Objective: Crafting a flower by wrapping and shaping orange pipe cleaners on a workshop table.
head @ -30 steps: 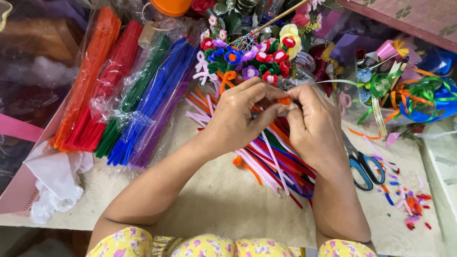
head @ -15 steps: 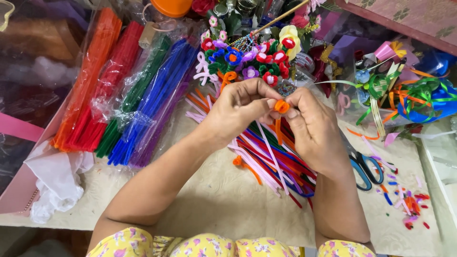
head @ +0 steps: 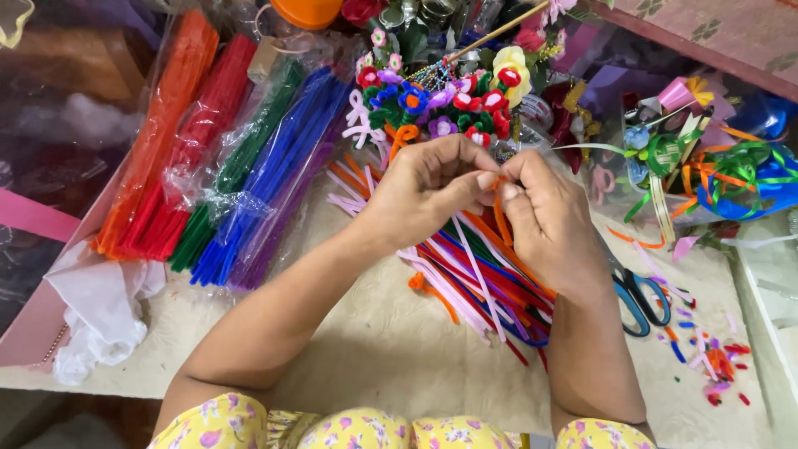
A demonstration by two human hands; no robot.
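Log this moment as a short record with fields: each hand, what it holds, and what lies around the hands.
Left hand: left hand pinches the top of an orange pipe cleaner with its fingertips.
Right hand: right hand grips the same orange pipe cleaner, touching the left.
Under the hands: loose pipe cleaners in mixed colours on the table.
To the left: bagged pipe cleaner bundles, orange, red, green, blue, purple.
Behind: pipe cleaner flowers.
To the right: blue-handled scissors, cut scraps, curled ribbons.

fuzzy pipe cleaners [head: 490, 274], glossy plastic sleeves [head: 249, 158], seemingly matt tabletop [head: 391, 341]
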